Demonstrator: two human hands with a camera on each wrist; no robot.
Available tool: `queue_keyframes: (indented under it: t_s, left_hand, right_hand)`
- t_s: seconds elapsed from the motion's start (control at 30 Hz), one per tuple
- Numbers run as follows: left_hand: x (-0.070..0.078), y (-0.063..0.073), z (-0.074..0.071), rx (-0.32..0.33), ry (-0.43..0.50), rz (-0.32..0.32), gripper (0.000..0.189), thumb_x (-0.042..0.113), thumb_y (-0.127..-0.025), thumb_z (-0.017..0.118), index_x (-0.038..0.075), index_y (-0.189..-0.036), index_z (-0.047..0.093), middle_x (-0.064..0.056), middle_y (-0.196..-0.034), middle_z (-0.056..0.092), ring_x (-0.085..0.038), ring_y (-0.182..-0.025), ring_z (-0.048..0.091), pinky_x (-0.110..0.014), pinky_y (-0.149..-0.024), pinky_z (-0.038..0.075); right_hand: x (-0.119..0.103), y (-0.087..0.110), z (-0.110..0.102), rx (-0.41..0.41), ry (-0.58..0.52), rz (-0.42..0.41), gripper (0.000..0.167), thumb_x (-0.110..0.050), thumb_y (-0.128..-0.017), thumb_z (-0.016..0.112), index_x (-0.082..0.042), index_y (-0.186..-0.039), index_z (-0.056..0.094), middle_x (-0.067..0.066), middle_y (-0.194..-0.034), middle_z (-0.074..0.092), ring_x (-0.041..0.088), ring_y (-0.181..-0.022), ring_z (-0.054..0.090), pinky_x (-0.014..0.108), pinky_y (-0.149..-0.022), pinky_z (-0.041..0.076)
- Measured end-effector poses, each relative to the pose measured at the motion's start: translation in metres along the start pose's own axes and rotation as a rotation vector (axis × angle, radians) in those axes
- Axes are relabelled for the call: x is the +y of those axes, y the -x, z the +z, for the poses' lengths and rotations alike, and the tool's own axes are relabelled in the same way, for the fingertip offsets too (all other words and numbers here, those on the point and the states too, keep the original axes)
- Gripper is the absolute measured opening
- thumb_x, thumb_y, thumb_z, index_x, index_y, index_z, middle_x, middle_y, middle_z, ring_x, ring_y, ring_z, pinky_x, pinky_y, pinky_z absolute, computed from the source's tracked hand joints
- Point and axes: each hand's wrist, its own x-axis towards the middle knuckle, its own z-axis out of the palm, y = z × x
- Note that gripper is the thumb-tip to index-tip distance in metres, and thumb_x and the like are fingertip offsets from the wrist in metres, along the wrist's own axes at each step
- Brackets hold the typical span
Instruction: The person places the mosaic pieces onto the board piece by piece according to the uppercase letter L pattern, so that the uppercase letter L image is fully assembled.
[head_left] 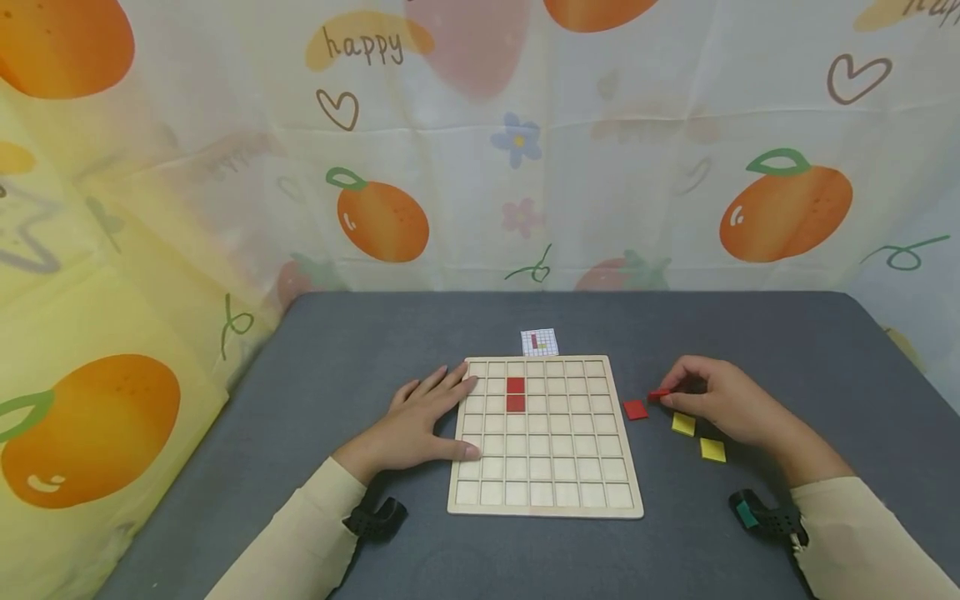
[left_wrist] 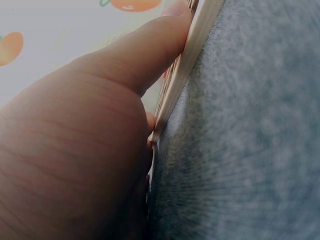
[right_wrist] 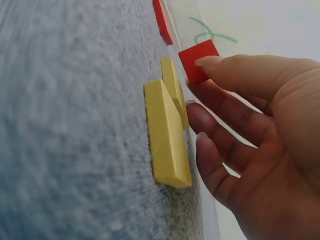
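A wooden grid board [head_left: 547, 515] lies on the dark table, with two red square tiles [head_left: 516, 403] one above the other in its third column. My left hand [head_left: 420, 421] rests on the board's left edge, fingers spread and thumb [left_wrist: 145, 50] on the rim. To the right of the board, my right hand [head_left: 723, 400] pinches a red tile [right_wrist: 196, 59] between thumb and index finger, just above the table. Another red tile [head_left: 636, 409] lies between that hand and the board. Two yellow tiles [head_left: 683, 424] lie below the right hand; the nearer yellow tile [right_wrist: 165, 135] shows large in the right wrist view.
A small printed grid card [head_left: 540, 342] with red and yellow marks lies against the board's far edge. Behind the table [head_left: 375, 325] hangs a curtain [head_left: 465, 192] printed with oranges. A black strap device [head_left: 377, 518] sits at the left wrist, another [head_left: 768, 512] at the right.
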Motion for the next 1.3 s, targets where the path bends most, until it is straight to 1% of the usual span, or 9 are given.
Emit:
queue_keyframes:
  t_s: [0.17,0.33,0.5,0.63,0.87,1.0,1.1,1.2,1.3]
  left_hand:
    - [-0.001,-0.001,0.000,-0.007,-0.011,-0.010,0.112,0.076,-0.090,0.075,0.026,-0.176,0.024,0.008,-0.181,0.007,-0.028,-0.166,0.001,-0.066,-0.123,0.000]
    - [-0.001,-0.001,0.000,-0.002,-0.008,-0.004,0.112,0.076,-0.090,0.075,0.025,-0.176,0.025,0.007,-0.181,0.008,-0.029,-0.166,0.001,-0.067,-0.123,0.000]
    - [-0.002,-0.001,0.001,-0.009,-0.005,-0.006,0.113,0.077,-0.089,0.075,0.026,-0.176,0.024,0.008,-0.181,0.007,-0.027,-0.166,0.001,-0.065,-0.124,0.000]
    - [-0.002,-0.001,0.001,-0.003,-0.006,-0.002,0.113,0.077,-0.089,0.075,0.025,-0.176,0.024,0.007,-0.181,0.008,-0.029,-0.166,0.001,-0.066,-0.123,0.000]
    - [-0.001,-0.002,0.001,-0.003,-0.003,-0.007,0.113,0.077,-0.089,0.075,0.025,-0.176,0.025,0.008,-0.181,0.008,-0.028,-0.166,0.001,-0.066,-0.123,-0.001]
    - [-0.001,-0.002,0.001,-0.003,-0.002,-0.006,0.113,0.077,-0.089,0.075,0.025,-0.176,0.025,0.008,-0.181,0.008,-0.028,-0.166,0.001,-0.066,-0.123,-0.001]
    - [0.000,-0.001,0.000,-0.001,0.004,-0.003,0.112,0.076,-0.089,0.075,0.025,-0.176,0.026,0.007,-0.181,0.008,-0.029,-0.166,0.001,-0.066,-0.123,-0.001]
    - [0.001,0.000,-0.001,-0.004,0.013,0.002,0.112,0.076,-0.089,0.076,0.024,-0.176,0.025,0.006,-0.181,0.008,-0.028,-0.166,0.000,-0.066,-0.123,-0.001]
    - [0.000,0.000,-0.002,-0.008,0.012,0.007,0.113,0.076,-0.090,0.076,0.025,-0.176,0.024,0.006,-0.181,0.008,-0.027,-0.166,0.000,-0.065,-0.123,-0.001]
  right_hand:
    - [-0.008,0.000,0.002,0.030,0.012,0.008,0.008,-0.013,-0.101,0.081,-0.009,-0.103,0.074,0.001,-0.099,0.070,0.023,-0.087,0.064,0.037,-0.070,0.054]
    - [-0.019,0.001,0.006,0.060,-0.012,-0.021,0.009,-0.014,-0.102,0.081,-0.011,-0.105,0.074,0.001,-0.099,0.070,0.023,-0.087,0.065,0.034,-0.071,0.055]
    - [-0.032,0.001,0.012,0.077,-0.075,-0.056,0.014,-0.010,-0.102,0.080,-0.008,-0.116,0.075,0.004,-0.103,0.070,0.026,-0.088,0.067,0.033,-0.073,0.055]
    - [-0.044,-0.001,0.021,0.088,-0.128,-0.051,0.022,-0.010,-0.103,0.078,-0.007,-0.125,0.076,0.004,-0.110,0.072,0.026,-0.094,0.069,0.034,-0.079,0.057]
    - [-0.063,-0.003,0.038,0.065,-0.237,-0.025,0.019,-0.011,-0.103,0.078,-0.007,-0.122,0.078,0.007,-0.108,0.076,0.031,-0.091,0.072,0.041,-0.078,0.061]
    - [-0.072,-0.004,0.047,0.055,-0.257,-0.045,0.017,-0.009,-0.102,0.079,-0.007,-0.119,0.078,0.004,-0.108,0.077,0.032,-0.094,0.072,0.038,-0.079,0.060]
    - [-0.079,-0.005,0.053,0.037,-0.281,-0.078,0.017,-0.006,-0.102,0.079,-0.006,-0.119,0.078,0.003,-0.108,0.077,0.034,-0.096,0.072,0.035,-0.080,0.058]
    - [-0.086,-0.006,0.059,0.014,-0.311,-0.112,0.016,-0.006,-0.102,0.078,-0.004,-0.118,0.078,0.004,-0.107,0.077,0.036,-0.096,0.072,0.035,-0.080,0.058]
    - [-0.091,-0.007,0.065,-0.001,-0.328,-0.127,0.016,-0.006,-0.102,0.078,-0.005,-0.118,0.079,0.003,-0.109,0.076,0.033,-0.097,0.073,0.036,-0.083,0.059]
